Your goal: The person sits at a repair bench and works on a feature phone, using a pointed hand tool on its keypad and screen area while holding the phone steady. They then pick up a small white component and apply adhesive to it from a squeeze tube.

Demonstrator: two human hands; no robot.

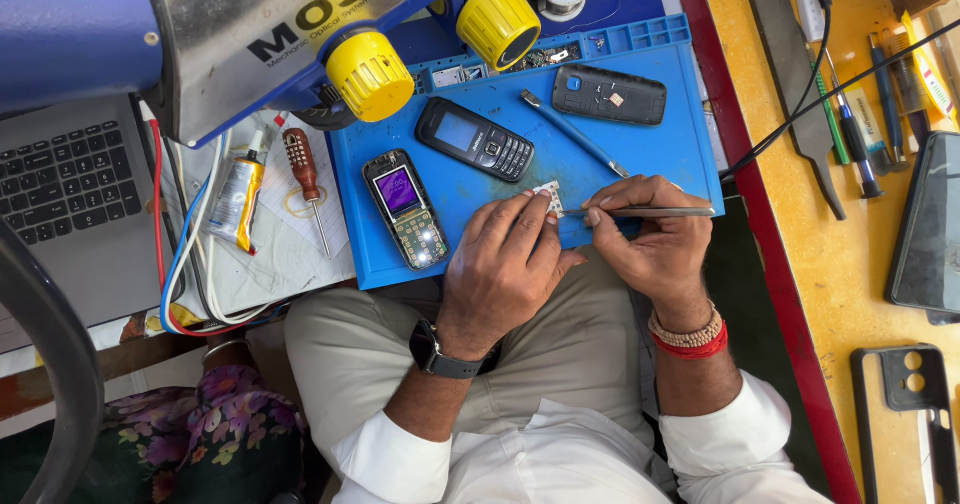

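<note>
On the blue mat, near its lower edge, the left hand presses down a small circuit piece, and the right hand pinches tweezers with the tip at 3 o'clock of that piece. One phone at 9 o'clock lies opened, its board bare; another phone is closed. The mat's tray compartments at 12 o'clock hold small parts, too tiny to tell.

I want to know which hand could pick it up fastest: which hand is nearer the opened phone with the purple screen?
Left. The left hand sits just right of the opened phone; the right hand, holding tweezers, is farther right.
</note>
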